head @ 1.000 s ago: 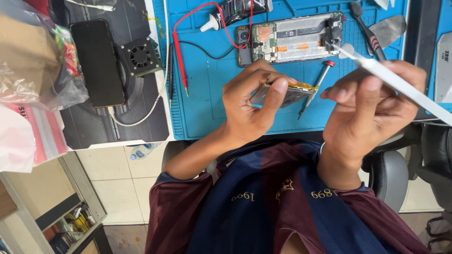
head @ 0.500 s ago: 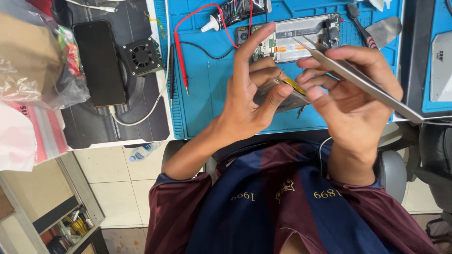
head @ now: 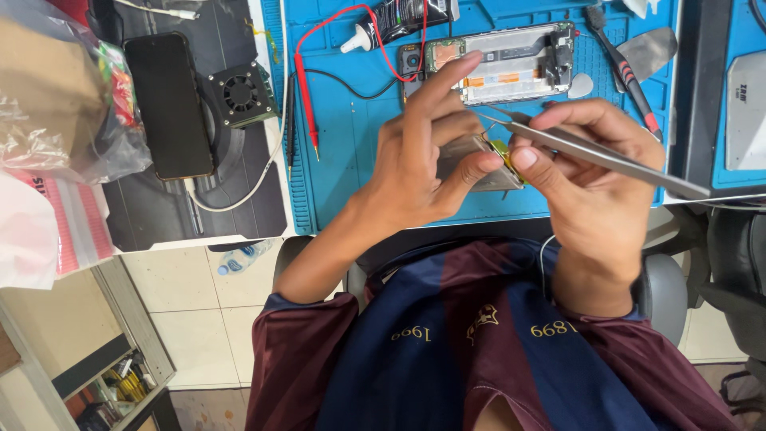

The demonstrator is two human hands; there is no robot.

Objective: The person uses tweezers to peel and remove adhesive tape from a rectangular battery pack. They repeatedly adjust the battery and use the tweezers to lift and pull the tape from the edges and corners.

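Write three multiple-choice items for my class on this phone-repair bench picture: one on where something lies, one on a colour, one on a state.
1. Where does the black phone lie?
A. on the dark mat left of the blue mat
B. on the person's lap
C. on the floor tiles

2. What colour is the work mat under the opened phone?
A. green
B. blue
C. white

3. What is the right hand doing?
A. resting flat and empty
B. gripping a red probe
C. holding metal tweezers

Answers: 1 A, the phone lies face up on the dark mat beside a small fan. 2 B, the mat is bright blue. 3 C, the tweezers' tips point toward the small part pinched in the left hand.
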